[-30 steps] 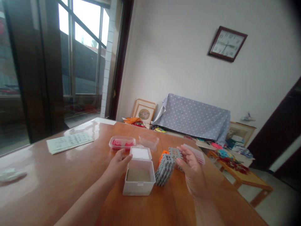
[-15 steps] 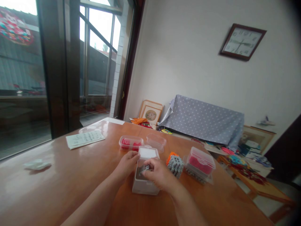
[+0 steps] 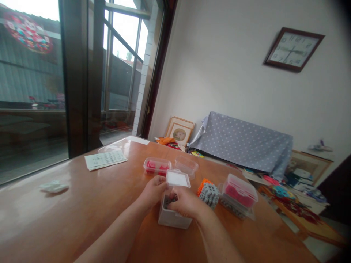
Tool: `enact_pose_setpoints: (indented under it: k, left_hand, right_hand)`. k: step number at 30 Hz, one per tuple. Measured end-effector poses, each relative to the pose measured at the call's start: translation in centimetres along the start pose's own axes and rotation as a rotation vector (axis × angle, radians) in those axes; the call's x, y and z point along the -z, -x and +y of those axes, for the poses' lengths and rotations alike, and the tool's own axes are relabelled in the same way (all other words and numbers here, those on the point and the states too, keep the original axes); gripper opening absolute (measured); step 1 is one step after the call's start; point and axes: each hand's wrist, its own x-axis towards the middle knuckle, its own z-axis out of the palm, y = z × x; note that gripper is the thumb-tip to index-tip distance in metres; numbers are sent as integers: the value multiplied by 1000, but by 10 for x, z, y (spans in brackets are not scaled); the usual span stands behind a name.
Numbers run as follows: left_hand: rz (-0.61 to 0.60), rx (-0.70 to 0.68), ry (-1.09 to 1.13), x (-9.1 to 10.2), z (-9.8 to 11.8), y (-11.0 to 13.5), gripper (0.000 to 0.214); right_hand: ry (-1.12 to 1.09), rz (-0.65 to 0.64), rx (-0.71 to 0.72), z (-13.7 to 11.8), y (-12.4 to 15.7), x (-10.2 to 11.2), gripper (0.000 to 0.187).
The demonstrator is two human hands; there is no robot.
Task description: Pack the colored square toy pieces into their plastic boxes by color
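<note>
A white plastic box [image 3: 174,219] stands on the wooden table, its lid [image 3: 177,179] tipped up at the far side. My left hand [image 3: 155,190] has its fingers closed at the box's far left edge, near the lid; whether they pinch the rim or lid I cannot tell. My right hand [image 3: 185,201] reaches down into the box, its fingers curled around small dark grey pieces [image 3: 170,201] that show only in part. Just right of this hand sits a block built of grey and orange lattice pieces [image 3: 209,194].
Behind the box lies an open clear container [image 3: 157,166] with red pieces, beside a clear lid [image 3: 186,167]. Stacked containers [image 3: 238,193] with red and grey contents stand at the right. Paper sheets [image 3: 105,159] and a small plastic packet [image 3: 54,186] lie at the left.
My right hand has sunk deeper into the box, and the grey pieces at its fingers are lower. The left hand stays at the rim. The whole view has shifted slightly.
</note>
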Motion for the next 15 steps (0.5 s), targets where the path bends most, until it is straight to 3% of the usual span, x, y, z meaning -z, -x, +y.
enact_pose_setpoints:
  k: [15]
  left_hand:
    - [-7, 0, 10, 1, -3, -1, 29]
  right_hand:
    - [156, 3, -8, -2, 3, 6, 7]
